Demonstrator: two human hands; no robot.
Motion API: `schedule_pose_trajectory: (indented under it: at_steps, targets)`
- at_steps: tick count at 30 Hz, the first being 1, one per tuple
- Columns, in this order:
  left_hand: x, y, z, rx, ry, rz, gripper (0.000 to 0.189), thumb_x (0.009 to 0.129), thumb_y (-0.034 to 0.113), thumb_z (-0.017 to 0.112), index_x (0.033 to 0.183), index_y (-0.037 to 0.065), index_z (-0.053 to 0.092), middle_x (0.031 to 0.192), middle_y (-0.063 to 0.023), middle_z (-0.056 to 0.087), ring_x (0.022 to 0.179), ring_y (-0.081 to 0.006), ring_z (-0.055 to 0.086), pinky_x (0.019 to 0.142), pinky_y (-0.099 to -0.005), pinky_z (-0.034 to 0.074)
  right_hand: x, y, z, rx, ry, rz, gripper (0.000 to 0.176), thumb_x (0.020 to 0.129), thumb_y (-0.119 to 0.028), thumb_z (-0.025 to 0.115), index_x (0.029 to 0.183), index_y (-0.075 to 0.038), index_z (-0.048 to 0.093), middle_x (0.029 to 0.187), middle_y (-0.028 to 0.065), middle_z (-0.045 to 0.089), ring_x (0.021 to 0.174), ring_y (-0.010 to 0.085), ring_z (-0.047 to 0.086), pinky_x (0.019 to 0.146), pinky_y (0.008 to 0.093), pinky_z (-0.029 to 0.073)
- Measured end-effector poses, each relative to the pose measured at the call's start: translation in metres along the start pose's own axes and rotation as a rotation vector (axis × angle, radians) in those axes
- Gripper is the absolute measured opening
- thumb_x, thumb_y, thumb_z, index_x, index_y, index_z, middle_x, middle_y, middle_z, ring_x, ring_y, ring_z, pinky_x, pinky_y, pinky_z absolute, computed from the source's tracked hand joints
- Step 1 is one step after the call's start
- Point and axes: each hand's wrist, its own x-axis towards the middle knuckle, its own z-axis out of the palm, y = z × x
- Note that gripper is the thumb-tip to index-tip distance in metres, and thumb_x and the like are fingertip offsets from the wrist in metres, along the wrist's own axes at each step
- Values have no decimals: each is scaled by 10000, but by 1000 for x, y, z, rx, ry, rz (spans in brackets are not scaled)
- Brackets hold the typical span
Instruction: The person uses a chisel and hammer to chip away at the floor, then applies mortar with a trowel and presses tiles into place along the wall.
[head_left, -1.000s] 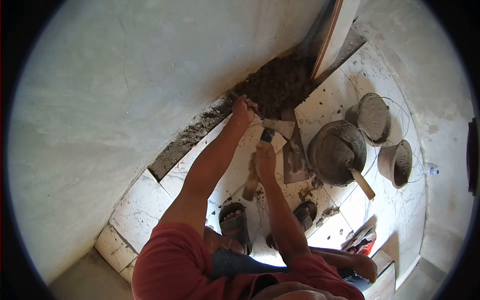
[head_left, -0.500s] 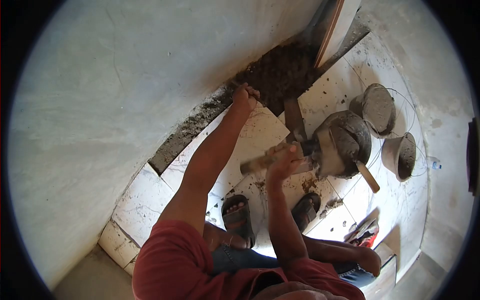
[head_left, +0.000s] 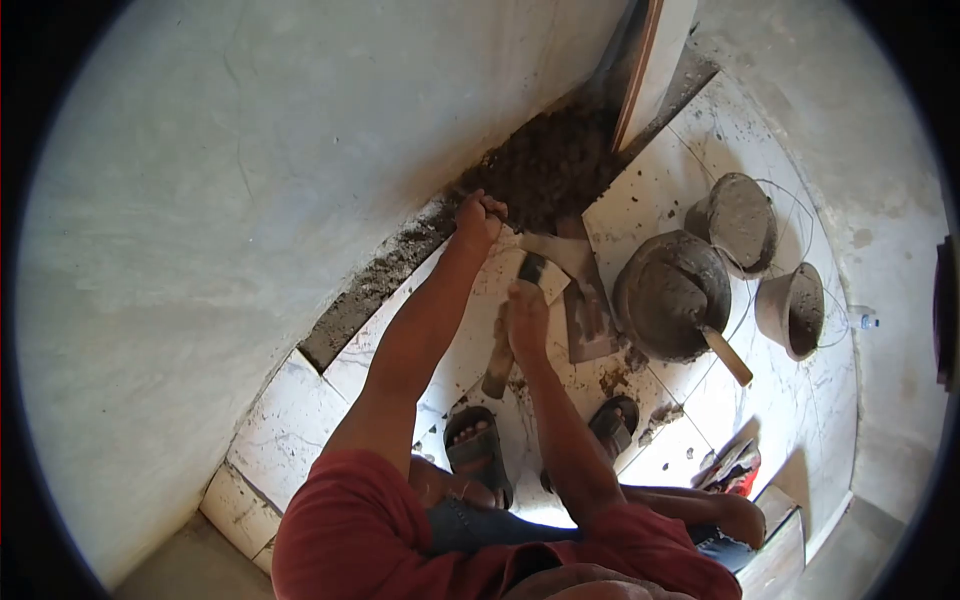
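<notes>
My right hand [head_left: 527,318] is wrapped round the handle of a hammer-like tool [head_left: 497,368], whose dark collar and pale head point toward the dark mortar bed [head_left: 560,165]. My left hand [head_left: 481,217] is closed at the edge of the white tiles [head_left: 450,310], beside the narrow mortar strip by the wall; what its fingers hold is too small to make out. A flat metal trowel [head_left: 592,325] lies on the tiles just right of my right hand.
A large mortar bowl [head_left: 650,300] with a wooden-handled tool [head_left: 728,357] stands to the right. Beyond it are two buckets [head_left: 742,225] [head_left: 790,310] with wire handles. An upright board [head_left: 655,75] stands at the top. A plastic bottle [head_left: 863,318] lies at the right wall.
My right hand has swung the tool left, away from the bowl, so its head now lies over the tiles. The flat trowel is more exposed. The view has shifted slightly.
</notes>
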Motion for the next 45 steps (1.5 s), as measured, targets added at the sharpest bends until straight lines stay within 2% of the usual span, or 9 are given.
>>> schedule_pose_trajectory:
  at_steps: [3,10,15,17,20,26,39,41,45]
  targets:
    - [-7,-4,-22,62,-55,-20,178,933,94,387,757,68,401,543,-57,325,486,-232,355,560,-400,380,-6,2,-41,838,-104,682,317,919,-306,495,780,-21,506,546,63,504,473,130,498,467,279,417]
    - [2,-1,1,-21,-15,-3,222,925,135,414,713,71,406,517,-55,338,442,-219,326,480,-393,365,34,-13,-50,695,-633,707,262,923,-238,440,990,14,448,655,83,541,496,159,519,468,283,432]
    - [-2,0,-3,86,-61,66,220,915,130,420,705,67,396,507,-69,355,439,-238,353,482,-411,385,13,-10,-25,1019,109,377,230,917,-217,485,954,8,458,644,73,523,494,151,513,460,285,434]
    - [3,-4,-6,91,-44,49,232,908,129,426,689,61,398,493,-87,381,446,-260,401,490,-420,399,-15,40,30,-96,90,-338,264,920,-260,496,950,1,465,648,70,527,491,145,513,454,284,429]
    - [8,3,-7,26,23,9,247,909,128,415,671,62,407,483,-101,397,454,-277,434,496,-429,401,27,-17,-36,675,-551,704,289,916,-288,504,958,-3,470,678,85,553,542,155,539,487,288,447]
    - [13,-2,-15,161,-154,71,268,915,122,411,655,60,390,516,-97,393,471,-255,415,492,-407,389,1,-8,-13,868,73,648,337,916,-335,481,977,-4,458,689,111,573,625,150,565,516,268,435]
    - [18,3,-12,-72,-127,-36,237,930,115,363,705,48,396,516,-98,375,461,-243,396,508,-407,362,32,-44,-45,297,-314,352,350,922,-292,461,1029,40,439,800,137,572,721,227,567,690,320,459]
    - [16,-10,-36,823,-533,755,224,928,113,352,725,34,405,519,-92,362,471,-258,404,509,-411,365,17,-38,-51,432,-623,761,364,915,-244,465,1097,64,401,872,169,574,790,252,573,723,328,464]
    - [25,-1,-15,144,-119,70,207,932,130,348,767,26,416,543,-86,364,491,-259,407,527,-423,389,21,-31,-23,796,-250,629,326,908,-244,498,1050,36,412,770,126,566,645,196,562,615,318,471]
